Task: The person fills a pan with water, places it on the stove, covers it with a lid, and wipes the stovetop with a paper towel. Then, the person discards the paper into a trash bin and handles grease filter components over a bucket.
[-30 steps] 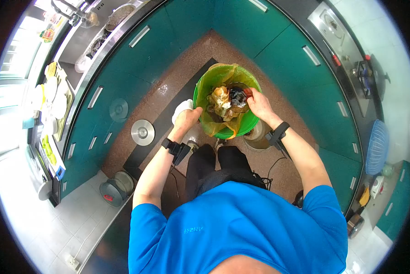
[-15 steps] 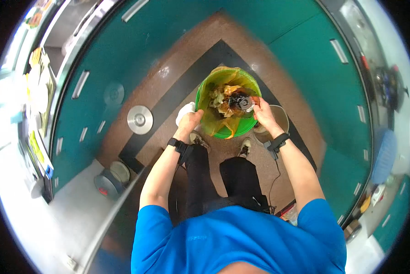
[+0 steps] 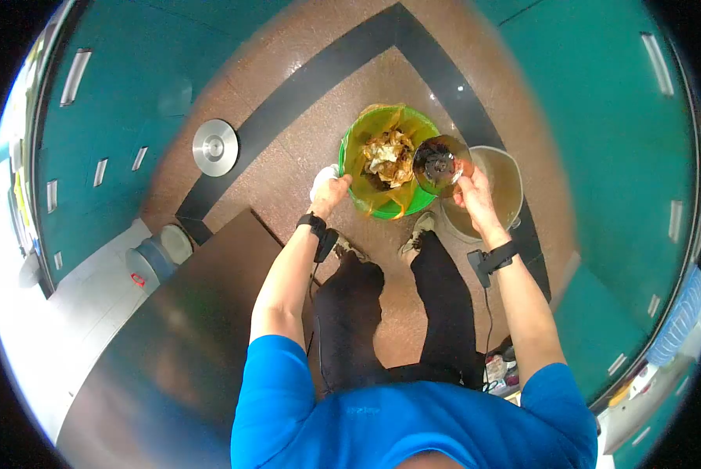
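Observation:
A green bin (image 3: 413, 205) lined with a yellowish plastic bag stands on the floor in front of my feet, full of food scraps (image 3: 388, 153). My left hand (image 3: 331, 190) grips the bag's near-left rim and holds a white cloth (image 3: 321, 178). My right hand (image 3: 471, 186) holds a round dark glass bowl (image 3: 439, 163), tilted, above the bin's right edge. The bowl's inside looks dark with residue.
A pale bucket (image 3: 500, 187) stands on the floor right of the bin, behind my right hand. A round metal lid (image 3: 214, 147) lies on the floor to the left. Teal cabinet fronts (image 3: 132, 86) run along both sides. A dark countertop (image 3: 178, 328) is at lower left.
The bowl has come up out of the bin and moved right, clear of the scraps. My head has lifted, so the bin looks farther away. The left hand has kept its grip on the bag.

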Action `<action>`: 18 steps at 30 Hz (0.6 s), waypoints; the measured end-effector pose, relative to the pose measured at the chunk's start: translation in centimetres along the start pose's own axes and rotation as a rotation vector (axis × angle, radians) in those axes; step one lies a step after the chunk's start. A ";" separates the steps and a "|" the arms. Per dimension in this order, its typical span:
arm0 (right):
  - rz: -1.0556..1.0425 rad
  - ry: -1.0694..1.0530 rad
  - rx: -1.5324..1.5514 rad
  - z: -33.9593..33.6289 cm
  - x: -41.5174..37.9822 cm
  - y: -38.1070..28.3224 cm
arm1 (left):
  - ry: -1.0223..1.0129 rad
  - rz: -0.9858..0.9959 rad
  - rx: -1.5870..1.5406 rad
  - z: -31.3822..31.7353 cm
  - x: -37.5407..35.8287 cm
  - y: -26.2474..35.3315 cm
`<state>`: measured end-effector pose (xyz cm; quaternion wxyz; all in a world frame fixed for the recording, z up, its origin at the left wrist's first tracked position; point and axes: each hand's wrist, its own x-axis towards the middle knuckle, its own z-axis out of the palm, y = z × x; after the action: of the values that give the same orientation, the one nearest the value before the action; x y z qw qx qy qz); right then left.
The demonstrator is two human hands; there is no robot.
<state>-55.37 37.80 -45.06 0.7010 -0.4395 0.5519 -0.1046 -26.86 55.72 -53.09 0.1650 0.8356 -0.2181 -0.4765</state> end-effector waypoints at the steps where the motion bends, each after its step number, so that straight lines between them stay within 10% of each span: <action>1: -0.012 0.008 0.001 -0.1 0.7 1.5 | -0.009 -0.008 -0.011 1.4 1.6 -1.8; 5: -0.078 -0.031 0.070 1.1 2.9 6.1 | -0.034 0.003 0.026 6.8 7.5 -10.3; 18: -0.044 0.047 0.141 -1.3 0.8 12.3 | 0.025 -0.019 -0.077 9.6 4.2 -10.3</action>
<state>-60.36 43.97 -54.65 0.7144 -0.3985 0.5499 -0.1686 -31.18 61.63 -65.84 0.1952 0.8365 -0.1895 -0.4757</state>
